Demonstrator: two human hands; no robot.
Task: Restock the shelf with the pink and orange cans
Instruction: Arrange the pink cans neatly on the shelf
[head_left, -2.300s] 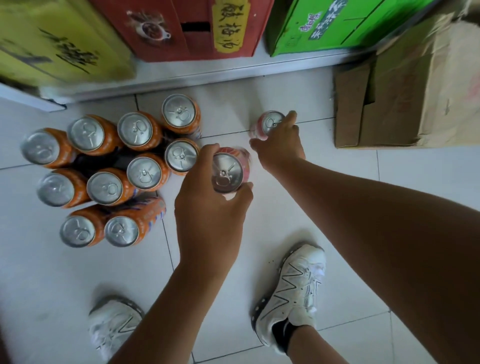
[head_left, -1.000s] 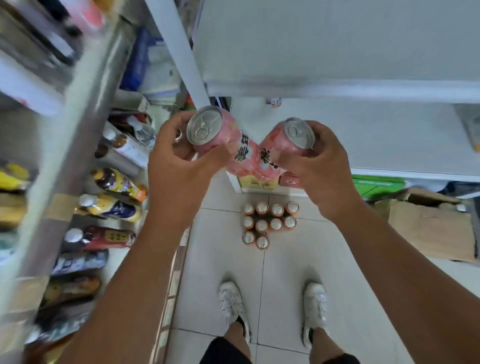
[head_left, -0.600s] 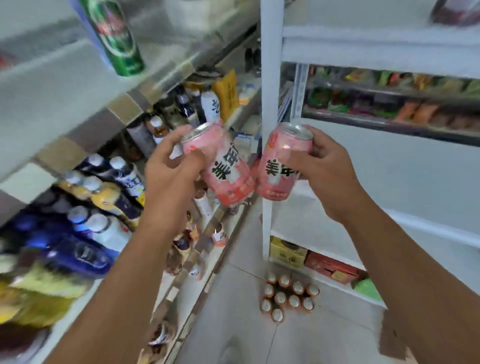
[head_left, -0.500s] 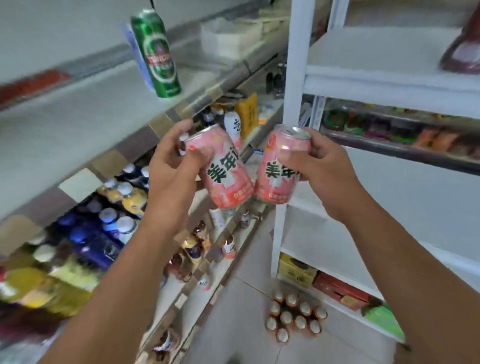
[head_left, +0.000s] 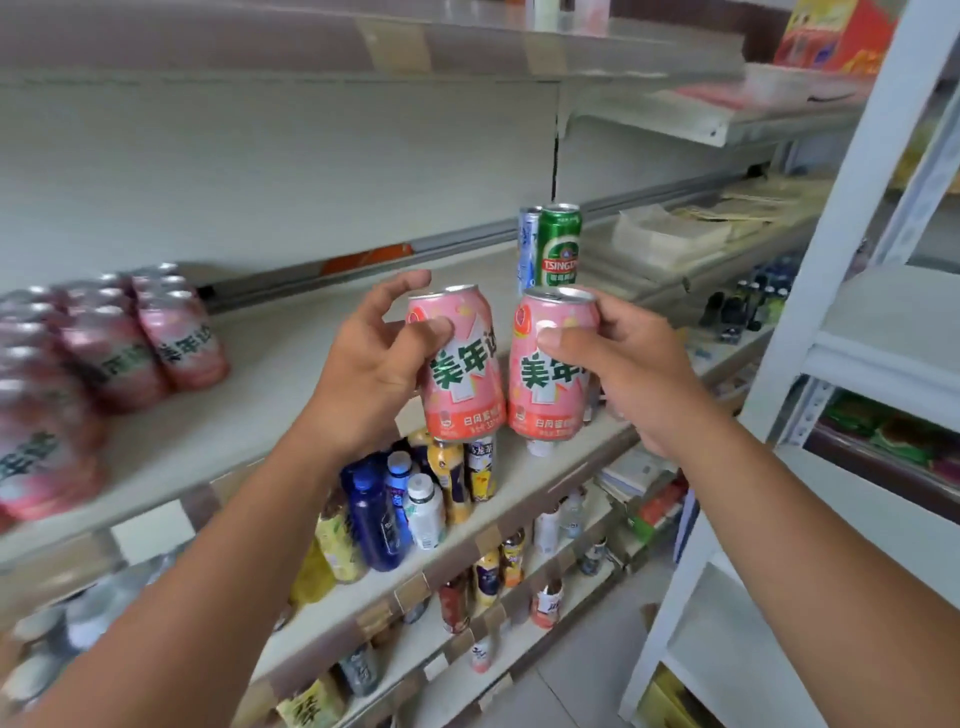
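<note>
We grip the first pink can (head_left: 462, 374) in our left hand (head_left: 374, 364), thumb across its front and fingers curled round behind it. Our right hand (head_left: 634, 364) holds the second pink can (head_left: 550, 384) the same way, thumb pressed on its upper front. Both cans are roughly upright with their tops leaning a little apart. They sit side by side, close together at the lower halves, in the air in front of the shelf (head_left: 291, 374).

A green can (head_left: 558, 244) stands upright on that shelf board, directly behind the second pink can and a little above it in the view. A blue and white can (head_left: 527, 244) stands just beside the green can on its left, partly hidden by it. These two stand closest behind what we hold.

Well to the left of the green can, a block of pink cans (head_left: 156, 343) of the same kind stands on the same board, blurred toward the frame edge. To the right of the green can lie flat white packets (head_left: 670, 236). Below the green can, the next shelf down carries bottles (head_left: 395, 509) in blue, white and yellow, with more small bottles on the boards under that. Above the green can an upper board (head_left: 395, 47) overhangs. Far to the right of the green can stands a white metal rack (head_left: 841, 249).
</note>
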